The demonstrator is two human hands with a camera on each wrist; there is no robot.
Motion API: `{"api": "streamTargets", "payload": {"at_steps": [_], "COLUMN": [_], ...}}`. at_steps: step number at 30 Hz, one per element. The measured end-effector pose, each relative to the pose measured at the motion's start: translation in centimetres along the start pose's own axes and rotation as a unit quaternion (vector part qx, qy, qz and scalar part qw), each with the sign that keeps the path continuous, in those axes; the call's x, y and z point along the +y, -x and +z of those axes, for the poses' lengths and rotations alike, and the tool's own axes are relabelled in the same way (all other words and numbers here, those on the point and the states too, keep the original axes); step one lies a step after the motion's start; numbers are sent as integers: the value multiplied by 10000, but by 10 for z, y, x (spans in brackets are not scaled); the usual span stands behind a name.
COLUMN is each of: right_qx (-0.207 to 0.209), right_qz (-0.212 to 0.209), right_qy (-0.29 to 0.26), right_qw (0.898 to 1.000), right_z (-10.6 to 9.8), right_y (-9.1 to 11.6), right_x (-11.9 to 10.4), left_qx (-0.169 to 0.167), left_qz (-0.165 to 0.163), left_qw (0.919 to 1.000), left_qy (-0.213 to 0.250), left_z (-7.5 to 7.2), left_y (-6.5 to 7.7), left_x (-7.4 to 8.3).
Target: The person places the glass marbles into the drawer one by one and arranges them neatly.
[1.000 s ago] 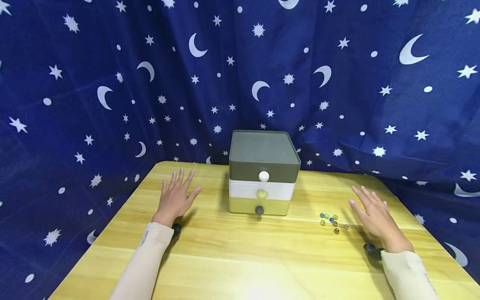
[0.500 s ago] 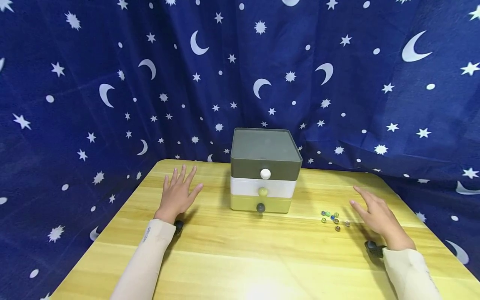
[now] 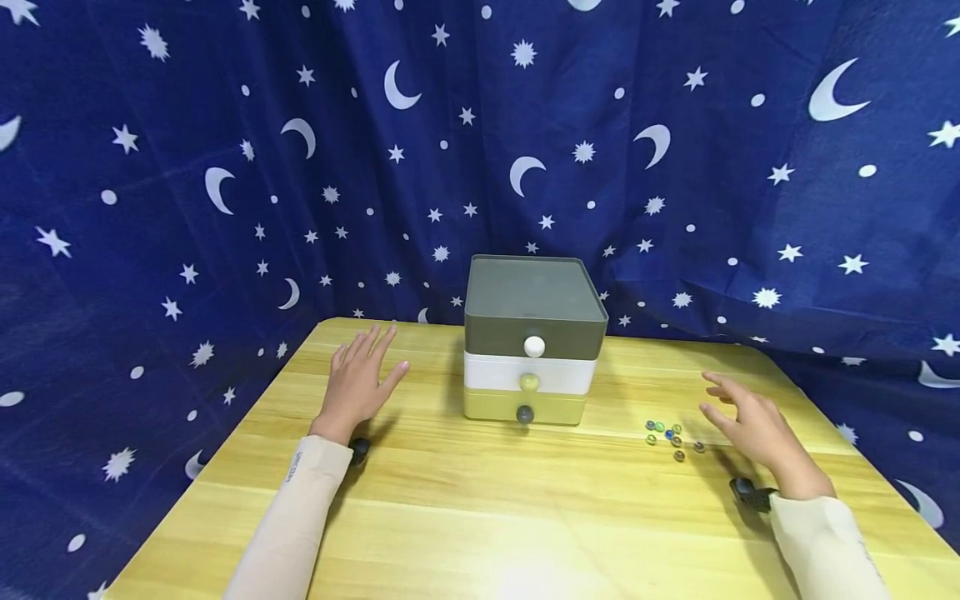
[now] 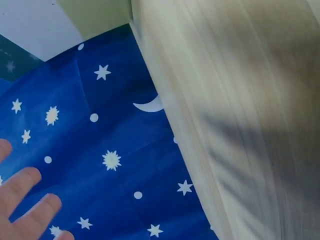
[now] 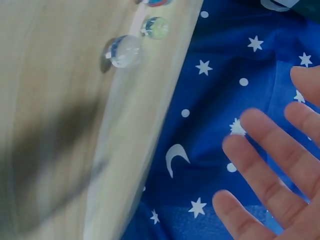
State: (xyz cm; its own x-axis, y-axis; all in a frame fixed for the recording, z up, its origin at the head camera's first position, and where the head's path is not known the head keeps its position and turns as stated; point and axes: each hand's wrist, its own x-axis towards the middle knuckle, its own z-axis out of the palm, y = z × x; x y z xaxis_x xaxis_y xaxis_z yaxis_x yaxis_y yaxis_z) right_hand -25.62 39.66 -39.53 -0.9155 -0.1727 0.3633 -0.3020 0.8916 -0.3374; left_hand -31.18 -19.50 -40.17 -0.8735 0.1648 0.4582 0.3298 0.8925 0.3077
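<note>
And our right grip (image 3: 767,432) has just eased from flat to loosely bent, empty, marbles (image 3: 677,442) to its left, our left grip (image 3: 352,389) spread, empty too: nothing's held yet!

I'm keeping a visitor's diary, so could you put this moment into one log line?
left hand: empty; right hand: empty, near marbles; marbles: loose on table; drawer box: closed

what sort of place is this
Probably a small recording or play corner set up indoors: a wooden table against a blue star-and-moon curtain, with a little drawer box and a few marbles.
</note>
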Motion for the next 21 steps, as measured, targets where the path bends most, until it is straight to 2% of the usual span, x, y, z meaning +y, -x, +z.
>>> {"api": "streamTargets", "payload": {"at_steps": [4, 8, 15, 21], "right_qx": [-84, -63, -51, -5], "right_qz": [-90, -304, -541, -630], "right_qy": [-120, -207, -215, -513], "right_qw": [9999, 9993, 9983, 9967], "right_z": [-4, -5, -6, -6], "right_y": [0, -3, -11, -21], "right_x": [-5, -12, -23, -33], "left_qx": [243, 245, -204, -704], "left_qz": [177, 157, 16, 18], "left_qw": [9993, 9984, 9928, 9760], "left_qy": [211, 480, 1178, 2061], "left_z": [0, -2, -9, -14], "left_y": [-2, -3, -4, -8], "left_x": [2, 4, 6, 9]}}
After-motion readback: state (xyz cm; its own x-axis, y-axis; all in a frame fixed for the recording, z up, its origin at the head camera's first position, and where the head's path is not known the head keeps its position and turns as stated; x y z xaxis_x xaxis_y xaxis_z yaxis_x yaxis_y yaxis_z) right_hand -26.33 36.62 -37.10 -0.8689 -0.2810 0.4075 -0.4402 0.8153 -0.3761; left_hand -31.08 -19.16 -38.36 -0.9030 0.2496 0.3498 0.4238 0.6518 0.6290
